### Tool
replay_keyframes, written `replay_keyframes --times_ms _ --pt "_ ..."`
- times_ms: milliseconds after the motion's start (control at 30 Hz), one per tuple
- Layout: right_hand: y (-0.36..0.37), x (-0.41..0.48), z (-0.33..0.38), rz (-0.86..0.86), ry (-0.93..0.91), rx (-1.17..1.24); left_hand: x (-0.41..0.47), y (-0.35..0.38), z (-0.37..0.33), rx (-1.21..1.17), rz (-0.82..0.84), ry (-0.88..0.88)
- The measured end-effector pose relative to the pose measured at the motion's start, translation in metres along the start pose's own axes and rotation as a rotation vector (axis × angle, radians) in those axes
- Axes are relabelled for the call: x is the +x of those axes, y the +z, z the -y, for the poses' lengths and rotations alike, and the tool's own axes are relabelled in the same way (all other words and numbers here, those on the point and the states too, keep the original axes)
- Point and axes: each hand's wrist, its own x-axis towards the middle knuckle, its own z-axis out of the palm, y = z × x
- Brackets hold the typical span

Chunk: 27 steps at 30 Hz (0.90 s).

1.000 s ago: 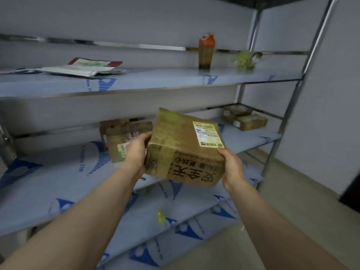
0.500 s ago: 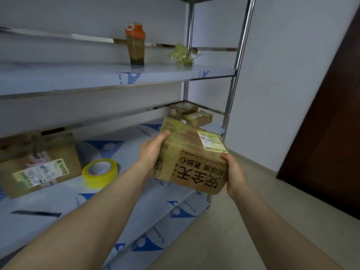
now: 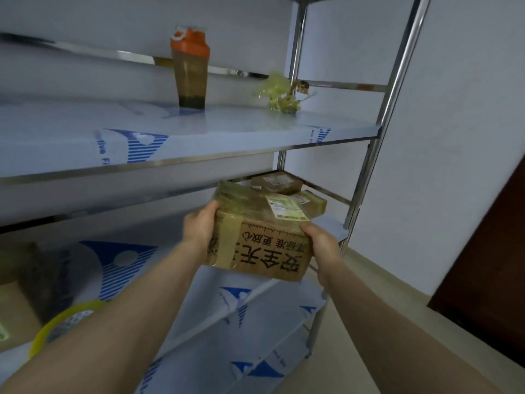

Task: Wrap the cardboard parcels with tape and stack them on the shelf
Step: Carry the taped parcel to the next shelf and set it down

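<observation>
I hold a taped cardboard parcel [image 3: 255, 231] with black printed characters and a white label, just above the right end of the middle shelf [image 3: 159, 285]. My left hand [image 3: 200, 223] grips its left side and my right hand [image 3: 318, 240] grips its right front corner. Behind it, two smaller taped parcels [image 3: 287, 184] are stacked in the shelf's far right corner. A roll of yellow tape [image 3: 61, 322] lies on the middle shelf at lower left, beside another cardboard box [image 3: 17, 305] at the left edge.
On the upper shelf [image 3: 199, 137] stand an orange-capped shaker bottle [image 3: 190, 66] and a crumpled wad of yellow tape [image 3: 279, 93]. Steel uprights [image 3: 372, 155] frame the rack's right end. A white wall and a dark brown door [image 3: 488, 251] are on the right; lower shelves lie beneath.
My view has swung right along the rack. Both hands have carried the parcel toward the right end of the middle shelf, close to the two stacked parcels.
</observation>
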Motion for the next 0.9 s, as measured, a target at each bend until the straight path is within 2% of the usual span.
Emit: replay_keyframes --times_ms 200,500,633,800,900 --pt "0.032 0.072 -0.006 0.067 0.007 0.035 0.054 0.007 0.007 0.055 -0.131 0.011" --pt "0.064 0.16 -0.015 0.292 0.043 -0.026 0.111 0.016 0.025 0.094 -0.314 -0.004" --pt "0.066 0.206 -0.016 0.409 -0.021 -0.113 0.141 0.041 0.037 0.186 -0.369 0.03" --pt "0.056 0.273 -0.022 0.549 -0.059 -0.194 0.162 0.084 0.058 0.363 -0.517 0.033" --pt "0.054 0.305 -0.02 0.619 -0.089 -0.254 0.168 0.105 0.066 0.319 -0.624 -0.014"
